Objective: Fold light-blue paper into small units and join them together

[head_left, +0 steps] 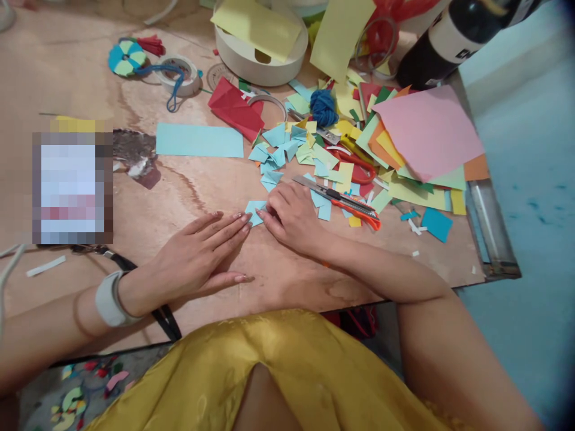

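One light-blue folded paper piece (pixel 254 211) flat on plywood table (pixel 179 191). Left hand (pixel 202 254) spread flat, fingertips pressing it; right hand (pixel 294 218) curled, gripping its edge. One orange utility knife (pixel 341 202) adjacent.

There's your light-blue paper piece (pixel 254 213), small and pale, the same colour as the folded blue bits (pixel 275 154) heaped just beyond it. It's lying flat on the wooden tabletop (pixel 179 191), set right between your two hands. The fingertips of your left hand (pixel 202 254) rest stretched out on its left edge, and the curled fingers of your right hand (pixel 291 218) cover its right side, so you only see a small angled patch of it. That patch shows a pointed corner towards the top and what looks like a fold line. Whether your right fingers pinch it or just press it can't be made out.
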`<state>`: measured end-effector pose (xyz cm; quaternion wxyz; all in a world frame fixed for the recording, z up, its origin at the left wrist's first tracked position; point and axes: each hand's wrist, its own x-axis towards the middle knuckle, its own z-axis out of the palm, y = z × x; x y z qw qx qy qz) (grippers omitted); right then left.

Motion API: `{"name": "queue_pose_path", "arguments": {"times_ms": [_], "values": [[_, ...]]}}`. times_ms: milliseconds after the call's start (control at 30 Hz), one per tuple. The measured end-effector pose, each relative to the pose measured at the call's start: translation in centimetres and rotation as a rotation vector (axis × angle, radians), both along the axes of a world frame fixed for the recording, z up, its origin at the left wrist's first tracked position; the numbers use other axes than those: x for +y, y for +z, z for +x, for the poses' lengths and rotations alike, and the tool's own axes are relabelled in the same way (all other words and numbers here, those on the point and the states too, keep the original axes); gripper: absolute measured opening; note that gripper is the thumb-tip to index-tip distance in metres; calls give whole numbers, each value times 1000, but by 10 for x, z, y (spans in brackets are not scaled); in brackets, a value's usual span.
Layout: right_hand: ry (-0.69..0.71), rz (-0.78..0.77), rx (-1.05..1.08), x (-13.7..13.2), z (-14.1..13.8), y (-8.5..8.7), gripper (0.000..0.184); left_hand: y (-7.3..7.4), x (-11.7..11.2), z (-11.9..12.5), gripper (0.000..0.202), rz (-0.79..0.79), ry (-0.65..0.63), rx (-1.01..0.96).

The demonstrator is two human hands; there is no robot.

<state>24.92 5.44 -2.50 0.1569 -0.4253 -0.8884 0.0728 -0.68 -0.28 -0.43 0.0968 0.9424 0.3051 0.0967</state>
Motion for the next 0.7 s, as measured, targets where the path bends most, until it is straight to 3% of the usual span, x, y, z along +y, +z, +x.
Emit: {"name": "queue_pose_path", "arguments": {"times_ms": [200, 400, 467, 567, 700], "values": [[-99, 31, -4, 1, 1, -5, 23, 2, 1, 0, 75, -20, 13, 5], [-104, 41, 59, -2, 5, -2, 25, 3, 1, -1, 75, -8, 17, 24], [30, 55, 87, -6, 9, 1, 33, 2, 1, -1, 77, 4, 10, 30], [336, 42, 38, -12, 15, 1, 56, 0, 2, -2, 78, 18, 6, 25], [442, -44, -40, -15, 19, -1, 83, 1, 3, -1, 74, 30, 7, 52]]}}
